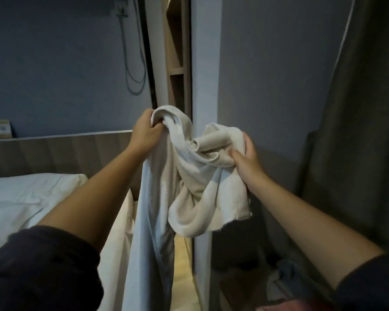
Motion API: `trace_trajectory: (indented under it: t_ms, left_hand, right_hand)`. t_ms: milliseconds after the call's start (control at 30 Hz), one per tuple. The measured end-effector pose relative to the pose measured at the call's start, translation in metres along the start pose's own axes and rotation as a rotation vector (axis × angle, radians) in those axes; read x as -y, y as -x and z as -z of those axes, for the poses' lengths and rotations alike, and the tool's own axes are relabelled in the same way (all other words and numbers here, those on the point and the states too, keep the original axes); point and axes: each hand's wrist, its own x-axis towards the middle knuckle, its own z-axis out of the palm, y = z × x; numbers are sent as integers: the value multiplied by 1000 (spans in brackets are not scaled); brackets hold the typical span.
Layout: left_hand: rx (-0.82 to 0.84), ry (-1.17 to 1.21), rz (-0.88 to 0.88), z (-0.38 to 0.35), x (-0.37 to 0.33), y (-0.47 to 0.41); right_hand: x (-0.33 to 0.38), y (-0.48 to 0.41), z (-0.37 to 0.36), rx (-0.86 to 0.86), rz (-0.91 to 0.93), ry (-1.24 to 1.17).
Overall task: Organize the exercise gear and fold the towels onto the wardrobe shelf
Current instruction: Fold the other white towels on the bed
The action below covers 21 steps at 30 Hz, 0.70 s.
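The towel (pixel 189 171) hangs twisted in mid-air between both hands, unfolded, in front of the wardrobe (pixel 176 52). To fold it well, the judgement is that the twist must be shaken out and two corners found before any crease is made. The left hand (pixel 144 133) has fingers curled round a bunched upper edge; the right hand (pixel 247 158) pinches a crumpled fold (thumb beneath, fingers behind). Most cloth drops below the fingers, beside the bed (pixel 32 198).

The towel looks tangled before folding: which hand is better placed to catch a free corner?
Right, probably: the right hand grips the towel at its twisted bunch, a loose corner hanging below; the left hand holds the long drape.
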Motion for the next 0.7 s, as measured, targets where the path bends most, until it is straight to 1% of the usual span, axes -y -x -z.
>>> trace_trajectory:
  t_ms: [133, 233, 333, 400, 567, 700]
  left_hand:
    - [114, -20, 29, 30, 47, -19]
    - [166, -34, 32, 48, 76, -33]
    - [288, -51, 50, 62, 108, -50]
    - [325, -34, 60, 66, 131, -62]
    - [289, -20, 127, 61, 192, -101]
    - [228, -63, 159, 54, 245, -147]
  right_hand:
    - [-19, 0, -63, 42, -18, 3]
    - [-32, -12, -98, 51, -87, 0]
    - [-47, -32, -127, 101, -173, 15]
    - [-60, -46, -145, 125, -194, 21]
    - [-96, -100, -196, 172, -272, -24]
    - [-124, -162, -237, 206, -250, -69]
